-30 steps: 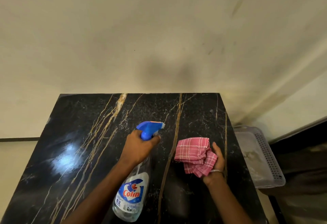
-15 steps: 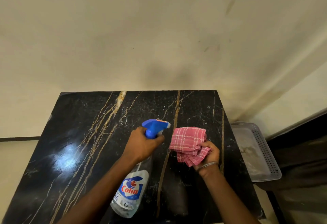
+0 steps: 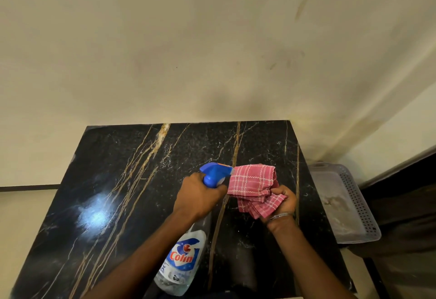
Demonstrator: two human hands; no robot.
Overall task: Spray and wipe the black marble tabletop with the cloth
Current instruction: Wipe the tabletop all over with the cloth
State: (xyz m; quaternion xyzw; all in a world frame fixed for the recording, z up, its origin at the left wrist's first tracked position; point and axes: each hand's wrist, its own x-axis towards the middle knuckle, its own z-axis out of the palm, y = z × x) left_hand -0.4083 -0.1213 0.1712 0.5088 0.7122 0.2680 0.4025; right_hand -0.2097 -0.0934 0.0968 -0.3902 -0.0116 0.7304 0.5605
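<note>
The black marble tabletop (image 3: 132, 194) with gold veins fills the lower half of the view. My left hand (image 3: 199, 196) grips the neck of a clear spray bottle (image 3: 180, 263) with a blue trigger head (image 3: 213, 172) and a "Colin" label. The nozzle points right and almost touches a folded pink checked cloth (image 3: 253, 184). My right hand (image 3: 283, 200) holds that cloth bunched up by its lower edge, above the tabletop's right half. A bangle sits on my right wrist.
A cream wall rises directly behind the table. A pale perforated plastic basket (image 3: 354, 206) stands just beyond the table's right edge. A light glare spot (image 3: 94, 216) shines on the marble's left half. Dark flooring or furniture lies at the far right.
My right hand has brought the cloth up and left toward the nozzle. My left hand has shifted the bottle slightly right, so nozzle and cloth now nearly meet.
</note>
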